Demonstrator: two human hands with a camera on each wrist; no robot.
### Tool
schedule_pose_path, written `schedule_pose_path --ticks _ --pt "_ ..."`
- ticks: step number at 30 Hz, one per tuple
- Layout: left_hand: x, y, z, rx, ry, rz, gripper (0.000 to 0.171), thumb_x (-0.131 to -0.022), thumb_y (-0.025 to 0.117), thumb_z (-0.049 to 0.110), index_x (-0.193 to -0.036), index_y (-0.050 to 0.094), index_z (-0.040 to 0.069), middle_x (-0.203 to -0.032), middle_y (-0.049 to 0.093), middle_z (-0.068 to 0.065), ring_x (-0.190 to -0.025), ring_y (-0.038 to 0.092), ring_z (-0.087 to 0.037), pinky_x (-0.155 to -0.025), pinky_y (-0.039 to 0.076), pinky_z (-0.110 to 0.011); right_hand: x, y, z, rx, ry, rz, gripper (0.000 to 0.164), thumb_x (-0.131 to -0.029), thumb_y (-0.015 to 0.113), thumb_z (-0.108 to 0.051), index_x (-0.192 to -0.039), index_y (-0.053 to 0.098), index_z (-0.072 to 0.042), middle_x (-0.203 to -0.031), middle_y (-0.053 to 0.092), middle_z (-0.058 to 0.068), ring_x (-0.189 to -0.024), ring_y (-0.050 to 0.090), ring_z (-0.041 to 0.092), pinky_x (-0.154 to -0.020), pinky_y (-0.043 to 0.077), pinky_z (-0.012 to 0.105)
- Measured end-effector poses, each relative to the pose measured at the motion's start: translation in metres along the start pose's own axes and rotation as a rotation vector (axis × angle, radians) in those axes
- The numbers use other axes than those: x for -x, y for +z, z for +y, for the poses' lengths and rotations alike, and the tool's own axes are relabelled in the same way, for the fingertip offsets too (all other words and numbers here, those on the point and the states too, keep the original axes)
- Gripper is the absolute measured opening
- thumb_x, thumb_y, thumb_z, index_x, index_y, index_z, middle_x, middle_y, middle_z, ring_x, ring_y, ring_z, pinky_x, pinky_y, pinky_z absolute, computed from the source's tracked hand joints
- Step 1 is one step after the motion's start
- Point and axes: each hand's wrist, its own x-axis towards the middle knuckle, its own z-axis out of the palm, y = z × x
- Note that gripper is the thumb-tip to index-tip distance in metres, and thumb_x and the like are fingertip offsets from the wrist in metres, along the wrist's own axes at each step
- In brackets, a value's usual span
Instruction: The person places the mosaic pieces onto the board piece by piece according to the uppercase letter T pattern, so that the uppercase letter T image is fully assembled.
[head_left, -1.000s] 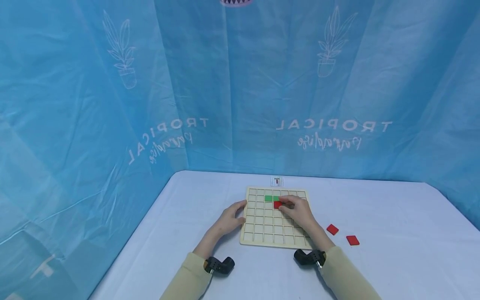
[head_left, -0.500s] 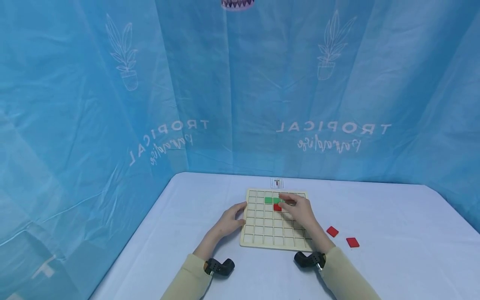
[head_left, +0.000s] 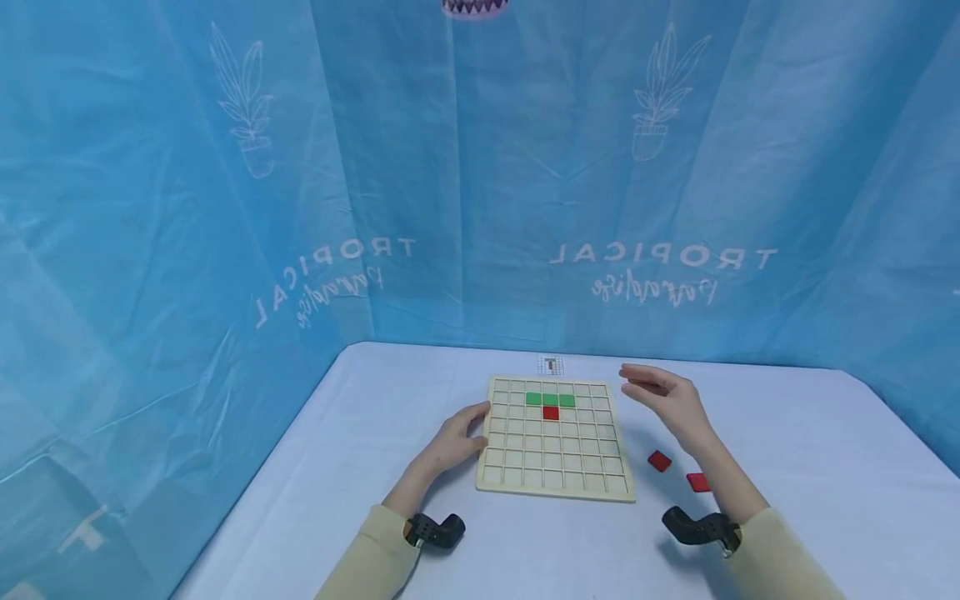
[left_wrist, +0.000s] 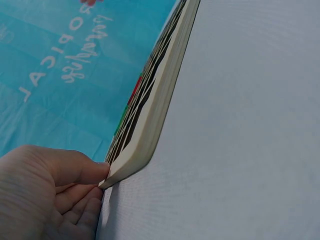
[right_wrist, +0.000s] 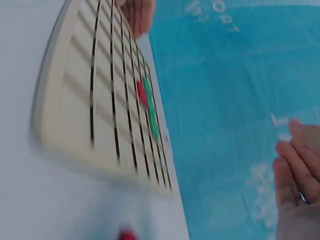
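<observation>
Listing from the near side: two light sleeves (head_left: 375,550), each with a black wrist camera (head_left: 450,533). Loose red tiles (head_left: 659,462), two: they lie on the white tabletop (head_left: 562,550), right of the board. Left hand (head_left: 450,437): thumb and fingers apart, tips against the board's left edge. Gridded board (head_left: 533,460): flat, cells mostly bare. Right hand (head_left: 671,400): hovers beyond the loose tiles, holds nothing, thumb just apart from the bent fingers. Seated red tile (head_left: 551,413): one, in the cell directly nearer than the middle of three green tiles (head_left: 551,400) in a row. Small card (head_left: 551,365): beyond the board, bears a T-like figure. Blue curtain (head_left: 465,208): hangs behind. Step, as judged: tile-laying, between placements. Next move seemingly calls for pinching one loose tile and seating it squarely, probably just nearer than the red one.
</observation>
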Motion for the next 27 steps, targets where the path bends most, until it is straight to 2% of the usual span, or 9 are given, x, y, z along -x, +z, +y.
schedule_pose_path --ticks 2,4,5,7,11,13,17,20,27 --pt "0.000 -0.001 0.000 -0.004 0.007 0.001 0.060 -0.087 0.057 0.000 -0.142 0.035 -0.003 -0.144 0.038 -0.018 -0.135 0.032 -0.031 -0.111 0.027 -0.043 0.010 -0.017 -0.001 0.037 0.026 -0.003 0.049 -0.089 0.065 -0.033 -0.131 0.056 -0.008 -0.125 0.060 0.011 -0.108 0.060 0.017 -0.089 0.052 0.029" --pt "0.000 -0.002 -0.001 -0.006 0.010 0.002 0.060 -0.086 0.057 0.000 -0.142 0.035 -0.003 -0.144 0.038 -0.018 -0.135 0.032 -0.031 -0.111 0.027 -0.044 0.020 -0.032 0.003 0.065 0.031 -0.010 0.052 -0.089 0.065 -0.035 -0.131 0.055 -0.007 -0.126 0.059 0.012 -0.105 0.060 0.010 -0.084 0.052 0.021" --pt "0.000 -0.002 -0.001 -0.009 0.011 0.004 0.060 -0.086 0.058 0.000 -0.142 0.036 -0.003 -0.144 0.039 -0.018 -0.135 0.032 -0.032 -0.111 0.027 -0.044 0.027 -0.039 -0.001 0.107 0.055 -0.016 0.054 -0.089 0.063 -0.038 -0.132 0.054 -0.006 -0.127 0.058 0.014 -0.104 0.060 0.007 -0.084 0.051 0.020" --pt "0.001 -0.003 -0.002 -0.010 0.013 0.006 0.060 -0.086 0.058 0.000 -0.142 0.036 -0.004 -0.144 0.039 -0.019 -0.135 0.031 -0.032 -0.111 0.027 -0.044 0.038 -0.050 0.004 0.131 0.063 -0.035 0.054 -0.090 0.063 -0.038 -0.132 0.054 -0.005 -0.127 0.057 0.016 -0.100 0.059 0.000 -0.081 0.050 0.014" --pt "0.001 -0.003 -0.003 -0.010 0.007 0.009 0.060 -0.086 0.058 0.000 -0.142 0.036 -0.003 -0.144 0.039 -0.017 -0.135 0.031 -0.031 -0.112 0.026 -0.044 0.056 -0.066 0.016 0.154 0.100 -0.066 0.054 -0.090 0.063 -0.037 -0.131 0.054 -0.004 -0.126 0.058 0.017 -0.097 0.058 -0.007 -0.079 0.050 0.013" --pt "0.002 -0.003 -0.003 -0.006 0.003 0.010 0.060 -0.086 0.058 0.000 -0.142 0.036 -0.003 -0.145 0.038 -0.017 -0.135 0.031 -0.031 -0.112 0.026 -0.044 0.063 -0.071 0.022 0.161 0.116 -0.072 0.053 -0.089 0.064 -0.036 -0.131 0.054 -0.004 -0.125 0.058 0.017 -0.097 0.058 -0.006 -0.079 0.050 0.014" --pt "0.002 -0.002 -0.002 -0.004 -0.011 0.008 0.060 -0.086 0.058 0.001 -0.142 0.036 -0.002 -0.145 0.038 -0.017 -0.135 0.031 -0.031 -0.112 0.026 -0.045 0.074 -0.075 0.036 0.171 0.120 -0.091 0.049 -0.090 0.065 -0.030 -0.129 0.055 -0.002 -0.123 0.060 0.017 -0.103 0.062 0.008 -0.080 0.049 0.012" --pt "0.001 -0.001 -0.002 -0.004 -0.016 0.008 0.060 -0.086 0.058 0.001 -0.142 0.036 -0.002 -0.145 0.038 -0.017 -0.135 0.031 -0.031 -0.112 0.026 -0.044 0.082 -0.077 0.047 0.179 0.125 -0.110 0.045 -0.090 0.066 -0.026 -0.128 0.057 -0.003 -0.123 0.061 0.015 -0.106 0.061 0.013 -0.081 0.047 0.009" --pt "-0.001 0.001 0.001 -0.004 -0.013 0.006 0.060 -0.086 0.059 0.002 -0.142 0.037 -0.001 -0.145 0.038 -0.017 -0.135 0.031 -0.031 -0.112 0.026 -0.044 0.092 -0.082 0.059 0.221 0.166 -0.171 0.050 -0.085 0.070 -0.030 -0.127 0.058 -0.005 -0.123 0.061 0.011 -0.105 0.054 -0.006 -0.082 0.045 0.011"
